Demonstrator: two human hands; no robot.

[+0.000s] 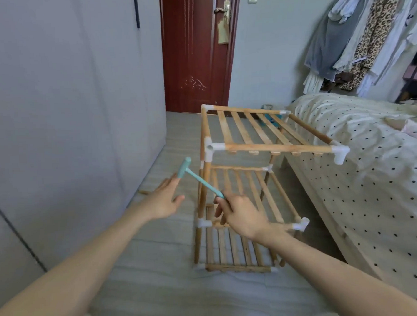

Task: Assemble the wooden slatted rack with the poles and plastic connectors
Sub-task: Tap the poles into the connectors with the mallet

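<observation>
A wooden slatted rack [254, 146] with three shelf levels stands on the floor beside the bed, its poles joined by white plastic connectors [209, 149]. The top shelf's near right connector [341, 153] has an empty downward socket, with no pole under it. My right hand [238, 214] grips the handle of a small teal plastic mallet [191, 173], whose head points up and to the left. My left hand [165, 198] is held out flat with straight fingers, its fingertips close to the mallet head. A loose wooden pole [145, 192] lies on the floor behind my left hand.
A bed [369, 176] with a dotted cover runs along the right of the rack. A grey wardrobe [71, 115] stands to the left, a red door [199, 51] is behind, and clothes [364, 34] hang at the far right.
</observation>
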